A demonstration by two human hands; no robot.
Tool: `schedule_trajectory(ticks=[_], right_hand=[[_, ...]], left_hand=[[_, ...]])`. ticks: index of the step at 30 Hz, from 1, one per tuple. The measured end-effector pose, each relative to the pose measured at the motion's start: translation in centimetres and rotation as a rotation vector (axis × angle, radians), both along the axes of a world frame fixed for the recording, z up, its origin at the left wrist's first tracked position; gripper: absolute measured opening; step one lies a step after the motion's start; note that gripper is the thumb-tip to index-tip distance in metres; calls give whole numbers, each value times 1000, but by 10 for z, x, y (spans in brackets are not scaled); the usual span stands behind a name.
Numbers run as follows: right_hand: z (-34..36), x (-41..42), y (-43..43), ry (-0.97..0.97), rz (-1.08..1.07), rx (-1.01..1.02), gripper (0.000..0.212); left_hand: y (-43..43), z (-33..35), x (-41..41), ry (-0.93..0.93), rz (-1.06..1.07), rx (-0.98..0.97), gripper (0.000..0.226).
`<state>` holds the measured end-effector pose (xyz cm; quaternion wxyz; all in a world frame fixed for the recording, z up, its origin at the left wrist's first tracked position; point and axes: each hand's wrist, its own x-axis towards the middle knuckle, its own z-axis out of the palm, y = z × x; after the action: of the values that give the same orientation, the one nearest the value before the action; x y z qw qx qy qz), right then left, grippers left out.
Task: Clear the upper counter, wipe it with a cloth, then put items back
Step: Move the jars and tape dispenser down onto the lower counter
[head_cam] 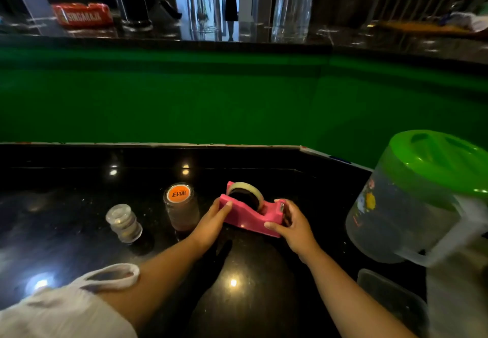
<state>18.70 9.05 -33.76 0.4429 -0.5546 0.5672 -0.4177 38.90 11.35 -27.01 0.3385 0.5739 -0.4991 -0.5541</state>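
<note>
Left hand (211, 221) and right hand (297, 228) grip a pink tape dispenser (248, 217) at six o'clock, seemingly mid-clearing; next, release it and reach the upper counter (343, 40) at twelve o'clock.

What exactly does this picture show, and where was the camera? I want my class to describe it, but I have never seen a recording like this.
There is no machine here: a person wears one camera on the head, looking forward and down at their own bare hands. The left hand and right hand both hold a pink tape dispenser by its ends, over a shiny black counter; whether it rests there I cannot tell. Beside it stand an orange-lidded jar and a small clear jar; a green-lidded pitcher is at the right. Behind, higher up, the upper counter carries a red box and a clear bottle.
</note>
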Motion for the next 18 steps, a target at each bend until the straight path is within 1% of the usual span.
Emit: schedule_trajectory(ticks=[3,5,8,11,12,13,15,18], right_hand=[[1,0,0,4,11,0,62],[5,0,1,61,18,14,63],[16,0,-5,230,48,63,66],[35,-3,-15,461,89,88,61],[44,-3,-19,490,85,81,56],[56,-2,-22,483,68,60,50],[87,7,-27,408,19,-38,32],[151,28,-36,257,-60,-286,12]], left_hand=[[0,1,-2,-4,-13,-2,47],[1,3,-1,-13,18,-4,47],[0,7,2,-23,79,-8,47],[-2,12,10,-135,47,-51,52],[-2,16,12,-164,35,-79,51],[-4,22,13,-181,32,-106,50],[-11,37,12,-181,55,-185,44],[-29,66,8,-144,122,-314,37]])
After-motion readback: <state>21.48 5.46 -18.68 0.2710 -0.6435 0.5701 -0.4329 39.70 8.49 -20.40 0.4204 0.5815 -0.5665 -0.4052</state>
